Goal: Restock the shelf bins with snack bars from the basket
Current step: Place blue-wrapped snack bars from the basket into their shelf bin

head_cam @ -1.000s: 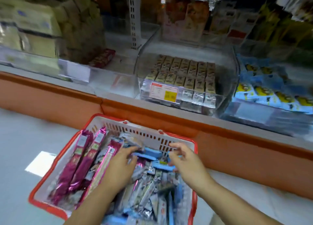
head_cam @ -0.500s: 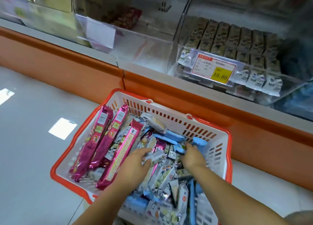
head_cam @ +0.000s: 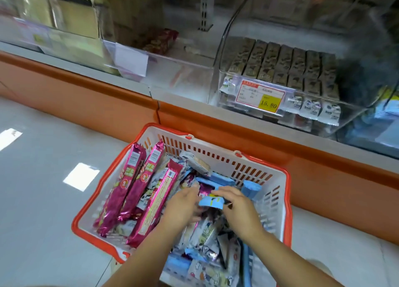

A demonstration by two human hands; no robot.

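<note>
My right hand [head_cam: 237, 207] pinches a pale blue snack bar [head_cam: 211, 202] over the middle of the basket [head_cam: 216, 155]. My left hand [head_cam: 183, 204] touches the bar's left end, and I cannot tell whether it grips. I judge the bar light, its film wrapper slick and its filling crushable, so I'd hold the long edges, not the sealed ends. The clear shelf bin [head_cam: 349, 114] stands beyond, far right.
</note>
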